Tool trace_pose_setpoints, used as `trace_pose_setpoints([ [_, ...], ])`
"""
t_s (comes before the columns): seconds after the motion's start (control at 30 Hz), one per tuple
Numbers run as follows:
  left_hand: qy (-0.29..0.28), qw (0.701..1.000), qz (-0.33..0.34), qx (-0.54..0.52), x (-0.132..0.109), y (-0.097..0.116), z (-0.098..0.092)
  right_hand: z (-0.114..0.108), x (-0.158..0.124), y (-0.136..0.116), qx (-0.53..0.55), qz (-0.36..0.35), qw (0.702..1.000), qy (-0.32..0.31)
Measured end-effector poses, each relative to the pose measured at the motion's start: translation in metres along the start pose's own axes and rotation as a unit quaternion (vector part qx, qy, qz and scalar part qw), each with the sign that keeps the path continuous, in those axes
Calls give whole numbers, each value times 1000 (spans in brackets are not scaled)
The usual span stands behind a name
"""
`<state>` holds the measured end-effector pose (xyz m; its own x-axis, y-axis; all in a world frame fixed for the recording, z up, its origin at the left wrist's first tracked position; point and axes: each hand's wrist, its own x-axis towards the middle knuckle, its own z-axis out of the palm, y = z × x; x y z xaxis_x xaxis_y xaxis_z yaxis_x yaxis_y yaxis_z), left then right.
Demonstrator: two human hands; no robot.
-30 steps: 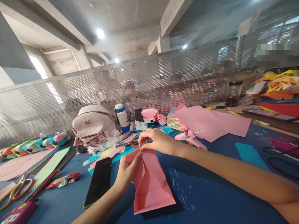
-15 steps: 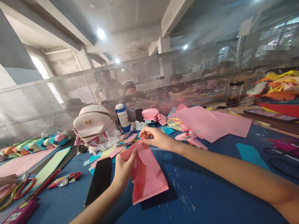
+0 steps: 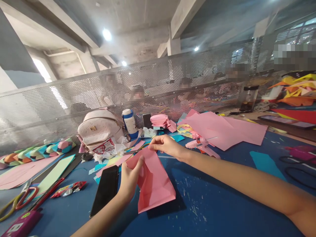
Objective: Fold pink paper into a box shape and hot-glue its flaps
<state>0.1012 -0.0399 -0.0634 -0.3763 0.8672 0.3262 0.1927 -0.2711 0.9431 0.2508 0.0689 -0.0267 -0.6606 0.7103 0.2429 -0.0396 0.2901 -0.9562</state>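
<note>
A folded pink paper bag (image 3: 158,184) is held up over the blue table, its wider closed-looking end tilted toward me. My left hand (image 3: 130,177) grips its left side, thumb on top and fingers hidden behind the paper. At the far right corner of the bag, my right hand (image 3: 165,144) pinches the edge between thumb and fingers. Just left of my left wrist lies a black phone (image 3: 105,187). A pink glue gun (image 3: 203,146) rests beyond my right forearm.
Pink sheets (image 3: 222,130) spread at the back right. A pale backpack (image 3: 100,126) and a white-and-blue bottle (image 3: 129,123) stand by the perforated metal screen (image 3: 153,85). Scissors (image 3: 24,199), a snack wrapper (image 3: 69,189) and a purple box (image 3: 22,225) lie at left.
My right hand's fingers have closed down onto the paper's far corner. The bag's near end has shifted slightly left and up. My left hand keeps its hold.
</note>
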Motion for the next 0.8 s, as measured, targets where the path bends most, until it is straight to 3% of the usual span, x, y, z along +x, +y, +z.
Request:
trace_pose_setpoints([
  [0.13,25,999,-17,-32,4,-3,-5,-3,1,3,-13,20,998,-56],
  [0.4,21,999,-15,-40,6,-10,-6,-2,9,24,-25,8,999,-32],
  [0.57,47,993,-29,-100,11,-8,-8,-6,6,25,-56,23,995,-80],
  [0.8,52,988,-51,-133,15,-8,-10,-4,5,31,-67,12,995,-72],
])
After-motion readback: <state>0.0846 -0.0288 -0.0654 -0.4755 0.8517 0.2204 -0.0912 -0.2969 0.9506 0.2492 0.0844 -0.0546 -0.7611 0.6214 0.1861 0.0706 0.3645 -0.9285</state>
